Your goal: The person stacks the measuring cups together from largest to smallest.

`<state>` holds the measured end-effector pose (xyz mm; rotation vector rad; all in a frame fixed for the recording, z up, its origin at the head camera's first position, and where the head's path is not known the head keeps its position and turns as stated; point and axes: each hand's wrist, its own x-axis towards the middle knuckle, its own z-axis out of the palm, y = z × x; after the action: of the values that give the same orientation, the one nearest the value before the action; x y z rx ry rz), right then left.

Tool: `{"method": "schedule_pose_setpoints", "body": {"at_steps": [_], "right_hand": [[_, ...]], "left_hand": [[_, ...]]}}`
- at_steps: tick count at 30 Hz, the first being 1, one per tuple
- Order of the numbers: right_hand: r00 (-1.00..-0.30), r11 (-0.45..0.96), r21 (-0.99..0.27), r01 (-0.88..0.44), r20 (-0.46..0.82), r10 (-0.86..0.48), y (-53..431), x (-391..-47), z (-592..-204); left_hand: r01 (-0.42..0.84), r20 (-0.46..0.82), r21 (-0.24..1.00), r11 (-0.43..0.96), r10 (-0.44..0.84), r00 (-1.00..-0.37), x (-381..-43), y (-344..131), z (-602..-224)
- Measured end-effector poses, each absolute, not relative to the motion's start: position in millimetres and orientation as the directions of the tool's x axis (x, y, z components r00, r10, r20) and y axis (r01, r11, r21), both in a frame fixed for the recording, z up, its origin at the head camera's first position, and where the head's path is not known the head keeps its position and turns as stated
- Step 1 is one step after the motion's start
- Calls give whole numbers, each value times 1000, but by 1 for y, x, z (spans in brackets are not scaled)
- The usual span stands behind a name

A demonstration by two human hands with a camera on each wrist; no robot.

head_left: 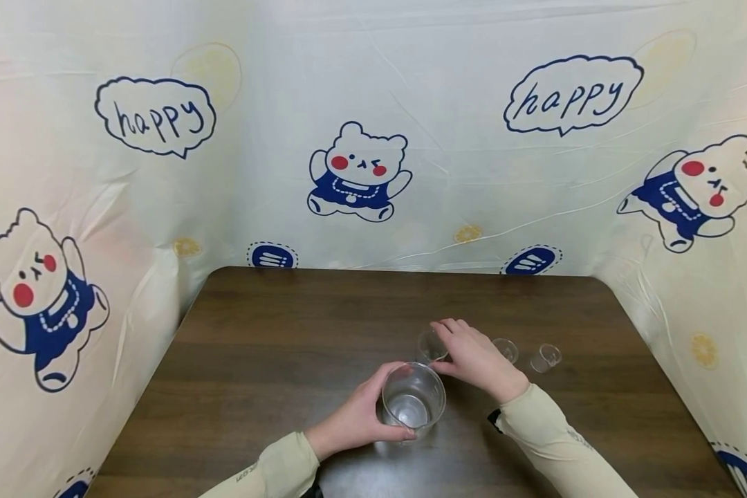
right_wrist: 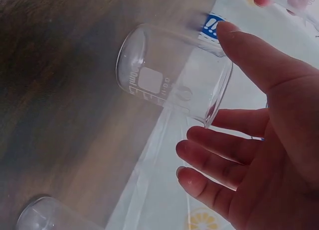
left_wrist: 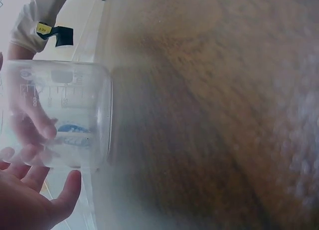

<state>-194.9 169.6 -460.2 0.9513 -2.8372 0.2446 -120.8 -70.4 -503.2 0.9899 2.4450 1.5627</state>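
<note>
A large beaker [head_left: 413,404] of clear glass is found near the front middle of the brown wooden surface [head_left: 274,346], upright with its mouth facing up; whether its base touches the wood cannot be told. It is held from its left side by the left hand [head_left: 364,415], whose grip is spread wide around the wall, with the thumb at the near side and the fingers at the far side. White graduation marks on this vessel are shown by the left wrist view. Just beyond it, a smaller second beaker [right_wrist: 172,75] is held near its rim by the right hand [head_left: 476,356], the grip being set between thumb and fingers; contact between the two vessels cannot be confirmed. A printed scale and a blank white label patch are noted on the second beaker. To the right of the right hand, a third beaker [head_left: 506,351], partly hidden by that hand, and a small fourth beaker [head_left: 546,359] are seen standing apart from each other. Both forearms are covered by pale sleeves [head_left: 550,432]. The surface is enclosed by a whitish curtain [head_left: 454,90] printed with cartoon bears, orange slices and the word "happy" in outlined bubbles.
</note>
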Motion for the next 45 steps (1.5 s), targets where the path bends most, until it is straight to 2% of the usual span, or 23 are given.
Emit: {"method": "schedule_pose_setpoints", "body": {"at_steps": [5, 14, 33, 37, 45], "right_hand": [[-798, 795, -99, -599, 161, -581, 169, -195, -462], [-784, 785, -79, -615, 169, -597, 168, -195, -466], [-789, 783, -114, -612, 163, -593, 167, -195, -463], [-783, 777, -117, -618, 178, -596, 168, -194, -463], [-774, 773, -104, -626, 207, -599, 170, -192, -459]], "left_hand": [[475, 270, 838, 269, 552, -789, -119, -70, -499], [464, 265, 849, 250, 558, -786, -109, -71, -469], [463, 262, 849, 255, 558, -788, -107, -73, -466], [468, 269, 849, 247, 560, -783, -109, -73, -472], [468, 254, 840, 275, 562, -787, -120, -74, -507]]}}
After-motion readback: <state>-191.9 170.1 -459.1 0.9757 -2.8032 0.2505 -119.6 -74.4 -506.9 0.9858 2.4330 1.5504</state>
